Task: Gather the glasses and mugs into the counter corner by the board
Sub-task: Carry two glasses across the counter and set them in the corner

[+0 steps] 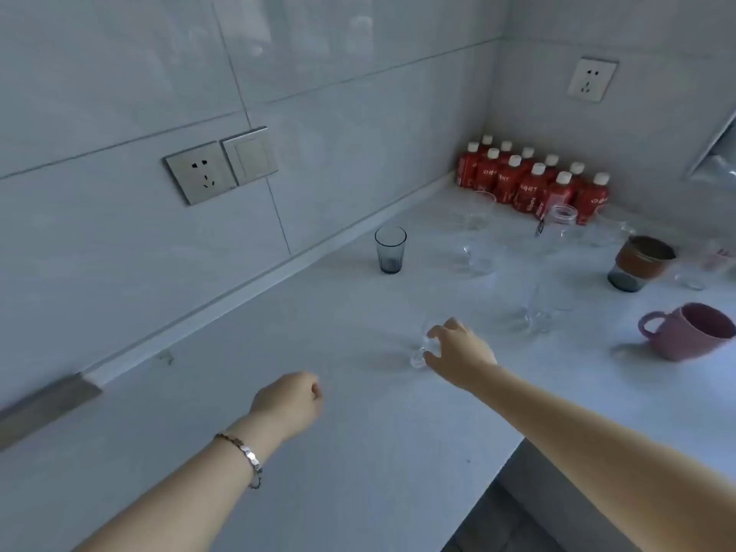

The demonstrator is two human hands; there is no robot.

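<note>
Gripping a small clear glass [423, 348] on the white counter [358, 452], the right hand [458, 354] has thumb and fingers curled around its near-right side (the glass is transparent and faint, so its outline is hard to trace). Left hand [290, 404] hovers over the counter to the near left, fingers folded loosely into the palm, holding nothing; a metal bracelet [243, 456] sits on that wrist.

Far of the hands, a smoky blue-grey tumbler [390, 249] stands upright alone near the back wall. To the right of it, several clear glasses are scattered: one at centre [480, 258], one farther back [480, 211], a tall clear glass [547, 296] right of the held glass, and a clear jar-like vessel [559, 225] behind that. Exact count of clear pieces cannot be told.

Right side: a brown-and-dark mug [641, 262] appears tilted, a pale cup [705, 268] just beyond it at the frame edge, and a pink mug [693, 332] leans with its handle toward the left.

Far corner: a block of red bottles with white caps [533, 181] stands against both walls. Wall fittings: a socket and switch [221, 165] at left, another socket [591, 79] on the right wall.
</note>
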